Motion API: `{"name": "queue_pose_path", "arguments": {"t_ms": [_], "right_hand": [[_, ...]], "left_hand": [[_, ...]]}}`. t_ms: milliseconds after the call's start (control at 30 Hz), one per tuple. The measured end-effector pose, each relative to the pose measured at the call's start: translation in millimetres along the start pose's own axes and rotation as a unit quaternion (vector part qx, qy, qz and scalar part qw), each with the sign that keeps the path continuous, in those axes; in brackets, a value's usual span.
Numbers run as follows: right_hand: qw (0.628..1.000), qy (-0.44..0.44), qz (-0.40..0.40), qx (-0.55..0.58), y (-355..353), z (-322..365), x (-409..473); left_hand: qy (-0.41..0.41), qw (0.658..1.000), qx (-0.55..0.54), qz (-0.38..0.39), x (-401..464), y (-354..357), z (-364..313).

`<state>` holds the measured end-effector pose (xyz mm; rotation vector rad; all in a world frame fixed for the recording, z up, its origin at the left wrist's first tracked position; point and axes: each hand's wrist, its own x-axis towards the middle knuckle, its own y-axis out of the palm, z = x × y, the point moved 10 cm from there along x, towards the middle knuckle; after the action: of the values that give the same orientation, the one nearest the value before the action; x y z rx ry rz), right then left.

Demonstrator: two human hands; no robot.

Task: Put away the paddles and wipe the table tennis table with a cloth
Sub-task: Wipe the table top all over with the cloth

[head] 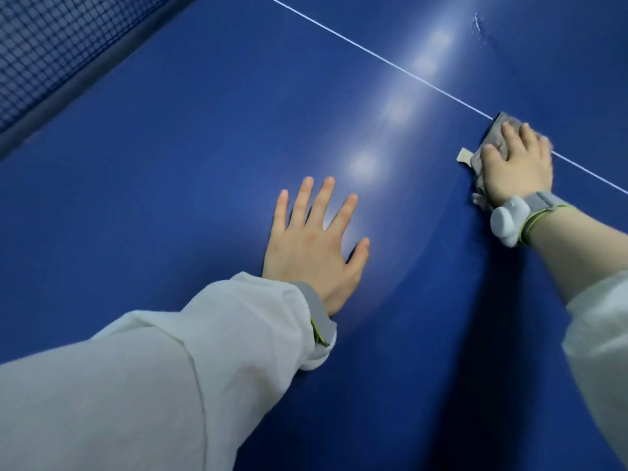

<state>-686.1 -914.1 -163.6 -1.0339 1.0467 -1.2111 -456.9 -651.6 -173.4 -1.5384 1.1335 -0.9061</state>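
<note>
The blue table tennis table (204, 147) fills the view. My right hand (518, 164) presses flat on a grey cloth (494, 130) lying on the table's white centre line at the right. The cloth's edges and a pale tag stick out to the left of the fingers. My left hand (314, 246) rests palm down on the bare table surface near the middle, fingers spread, holding nothing. No paddle is visible.
The dark net (44, 52) runs across the upper left corner. The white centre line (373, 54) crosses diagonally from top middle to the right edge. A small scuff mark (477, 23) shows at the top right. Ceiling lights reflect off the surface.
</note>
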Motion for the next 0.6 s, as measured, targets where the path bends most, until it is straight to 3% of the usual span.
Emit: {"name": "queue_pose_path", "arguments": {"t_ms": [267, 400, 600], "right_hand": [[0.998, -0.065, 0.007, 0.019, 7, 6, -91], [0.996, -0.089, -0.016, 0.016, 11, 8, -208], [0.997, -0.075, -0.024, 0.02, 27, 48, -417]], "left_hand": [[0.005, 1.0, -0.004, 0.026, -3, 0, -4], [0.007, 0.998, -0.038, 0.041, -9, -3, -2], [0.071, 0.981, -0.176, 0.05, -17, -20, 12]]}}
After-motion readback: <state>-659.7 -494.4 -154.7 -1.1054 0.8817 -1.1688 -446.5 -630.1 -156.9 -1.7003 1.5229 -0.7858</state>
